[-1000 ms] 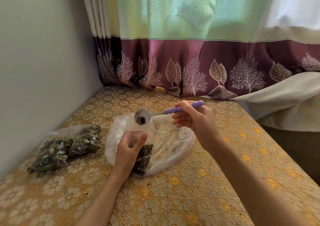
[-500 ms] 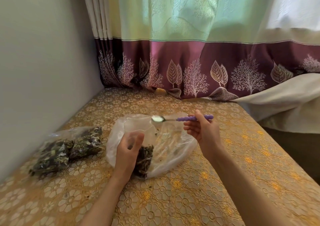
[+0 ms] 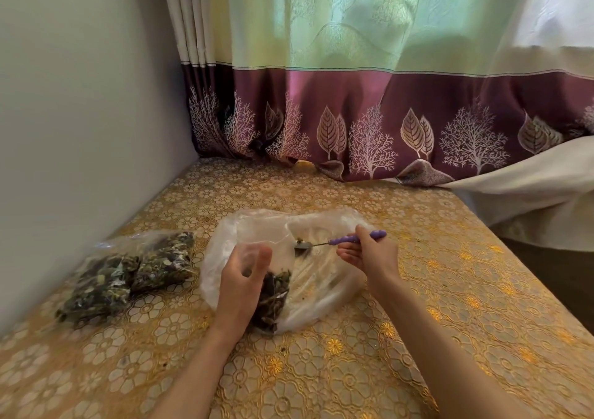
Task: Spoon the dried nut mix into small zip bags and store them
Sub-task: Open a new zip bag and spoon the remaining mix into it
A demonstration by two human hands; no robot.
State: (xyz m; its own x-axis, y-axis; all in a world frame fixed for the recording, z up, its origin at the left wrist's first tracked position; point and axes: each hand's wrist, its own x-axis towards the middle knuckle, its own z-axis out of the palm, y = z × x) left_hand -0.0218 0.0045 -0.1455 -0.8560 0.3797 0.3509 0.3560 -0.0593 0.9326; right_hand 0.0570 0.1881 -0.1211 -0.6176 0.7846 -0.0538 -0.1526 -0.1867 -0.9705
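Observation:
My left hand (image 3: 242, 285) grips a small clear zip bag (image 3: 273, 293) upright by its open top; dark dried mix fills its lower part. It stands on a large clear plastic bag (image 3: 324, 287) that lies crumpled on the table. My right hand (image 3: 369, 253) pinches the purple handle of a metal spoon (image 3: 321, 243). The spoon's bowl sits low inside the large bag, just right of the small bag's mouth, with a few dark bits in it.
Two filled zip bags of dark mix (image 3: 128, 272) lie at the left by the wall (image 3: 80, 129). The table wears a gold floral cloth (image 3: 321, 370). A purple and green curtain (image 3: 353, 113) hangs at the back; the table edge drops off at the right.
The spoon was tipped at the small bag's mouth, then swung right and dropped down into the large bag. My left hand kept the small bag in place.

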